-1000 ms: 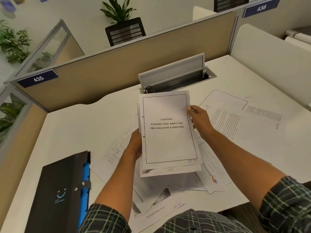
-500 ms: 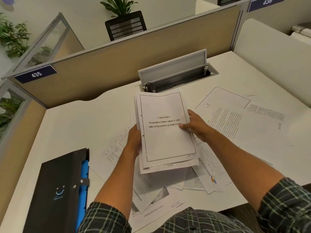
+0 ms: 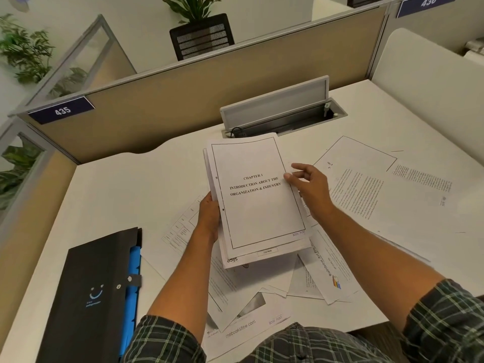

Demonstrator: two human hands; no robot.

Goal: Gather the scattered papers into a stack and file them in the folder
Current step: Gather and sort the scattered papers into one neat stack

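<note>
My left hand (image 3: 209, 218) grips the left edge of a small stack of papers (image 3: 256, 205), held above the desk; its top sheet reads "CHAPTER 1". At the stack's right edge, my right hand (image 3: 310, 187) has loosely spread fingers, and its thumb and fingertips touch the top sheet. More loose papers (image 3: 262, 286) lie scattered on the white desk (image 3: 117, 195) beneath and in front of the stack. Two large printed sheets (image 3: 387, 189) lie flat to the right. A black folder (image 3: 86, 297) with blue inner pockets and a snap strap lies shut at the front left.
An open grey cable tray (image 3: 282, 113) with a raised lid sits at the back of the desk. Beige partition panels (image 3: 199, 98) wall the back and left. A white divider (image 3: 429, 74) closes the right side. The front desk edge is near my torso.
My right hand slid from the stack's right edge onto the top sheet, then eased back to the edge with fingers spread. The stack stayed in my left hand.
</note>
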